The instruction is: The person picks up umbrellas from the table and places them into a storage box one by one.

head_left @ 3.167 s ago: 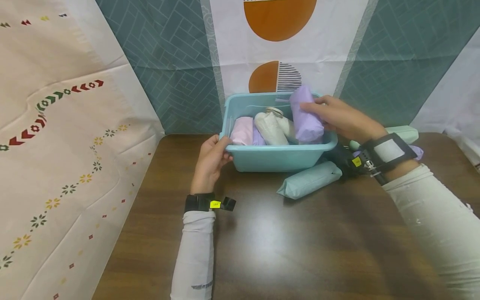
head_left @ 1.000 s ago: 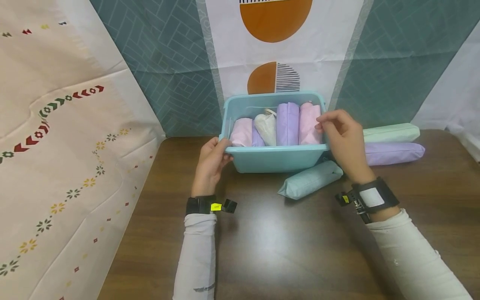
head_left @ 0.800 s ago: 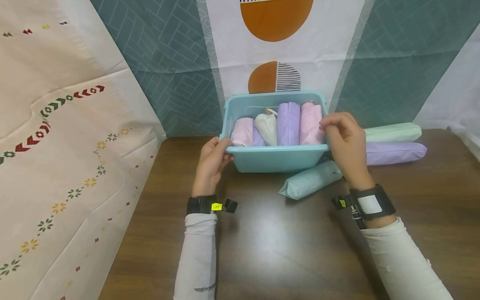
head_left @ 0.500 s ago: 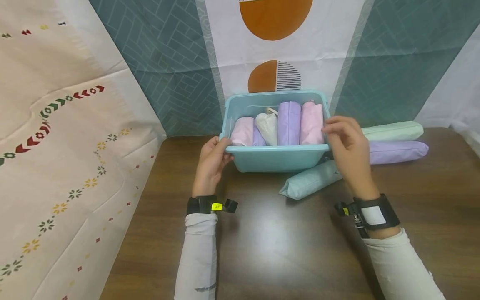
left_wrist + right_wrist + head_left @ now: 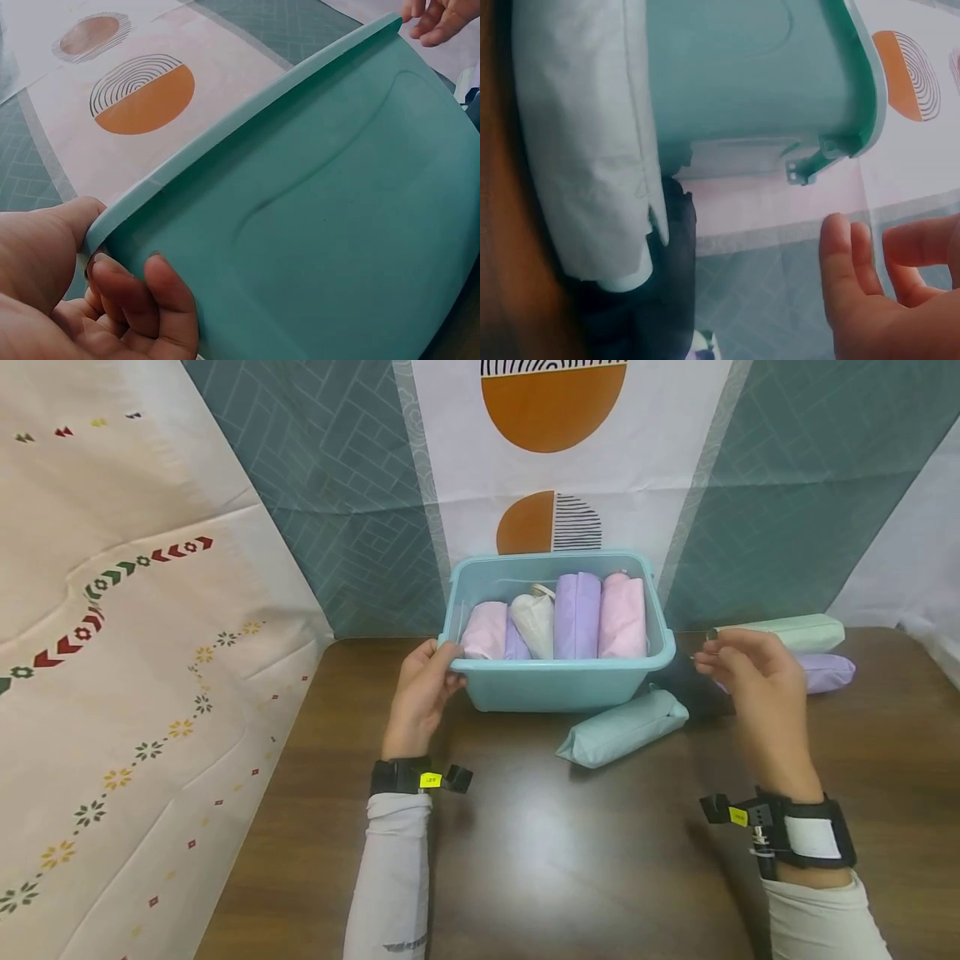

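Observation:
My left hand (image 5: 417, 697) grips the front left corner of a light-blue plastic bin (image 5: 551, 687), thumb over the rim and fingers curled beneath. Inside the bin lie a short pink pouch (image 5: 485, 628), a white pouch (image 5: 533, 622), an upright purple folded umbrella in its sleeve (image 5: 577, 614) and a pink one (image 5: 622, 617). A bit of another purple pouch (image 5: 515, 642) shows between the first two. To the right of the bin, my right hand (image 5: 768, 702) hovers with loosely bent fingers and holds nothing. A grey-green sleeved umbrella (image 5: 624, 728) lies before the bin.
Right of the bin on the brown table (image 5: 555, 877) lie a pale green sleeved umbrella (image 5: 798, 632) and a purple one (image 5: 825, 672), the latter partly behind my right hand. A dark item (image 5: 676, 285) lies beside the bin. Patterned cloths (image 5: 337, 510) hang behind.
My right hand has let go of the purple umbrella, which now stands in the bin between the white and pink ones. That hand has moved right, off the bin. My left hand has stayed.

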### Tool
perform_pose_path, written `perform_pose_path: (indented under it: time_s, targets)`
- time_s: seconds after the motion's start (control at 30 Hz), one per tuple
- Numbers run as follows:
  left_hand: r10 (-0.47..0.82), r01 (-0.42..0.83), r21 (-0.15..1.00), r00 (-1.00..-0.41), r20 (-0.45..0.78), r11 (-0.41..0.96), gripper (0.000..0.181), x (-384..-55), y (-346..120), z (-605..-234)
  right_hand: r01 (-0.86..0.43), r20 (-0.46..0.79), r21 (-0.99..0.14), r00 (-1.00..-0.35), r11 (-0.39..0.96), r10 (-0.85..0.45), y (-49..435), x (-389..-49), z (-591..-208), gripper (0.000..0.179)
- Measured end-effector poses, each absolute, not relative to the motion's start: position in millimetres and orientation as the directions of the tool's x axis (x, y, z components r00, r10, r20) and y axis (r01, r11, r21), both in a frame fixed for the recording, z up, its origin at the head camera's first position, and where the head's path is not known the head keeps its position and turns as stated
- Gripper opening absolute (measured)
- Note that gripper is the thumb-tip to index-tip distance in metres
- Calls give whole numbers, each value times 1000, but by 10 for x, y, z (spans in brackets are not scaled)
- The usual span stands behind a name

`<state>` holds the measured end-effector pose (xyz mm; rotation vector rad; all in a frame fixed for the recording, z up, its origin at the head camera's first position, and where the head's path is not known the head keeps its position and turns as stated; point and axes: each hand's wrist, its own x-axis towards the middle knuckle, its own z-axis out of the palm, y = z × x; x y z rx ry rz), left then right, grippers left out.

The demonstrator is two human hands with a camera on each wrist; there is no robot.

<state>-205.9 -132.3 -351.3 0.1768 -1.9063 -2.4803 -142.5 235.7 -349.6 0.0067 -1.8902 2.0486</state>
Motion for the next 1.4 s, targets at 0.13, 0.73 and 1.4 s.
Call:
perform_pose_path:
  time_s: [0.13, 0.73, 1.4]
  targets:
    - [-73, -56, 962, -994, -78, -268, 17, -2066, -1315, -3503, -228, 214, -973, -953, -43, 215, 2397, -1402, -3538, 34]
    - [-93, -57, 955, -992, -87, -290, 17, -2073, -1345, -3500, 57, 11, -876, -991, 479, 137, 2573, -1457, -3639, 55]
    - [-64, -50, 955, -995, -72, -292, 16, -2067, -1311, -3529, 65, -139, -766, -988, 639, -67, 2587, -1401, -3714, 63]
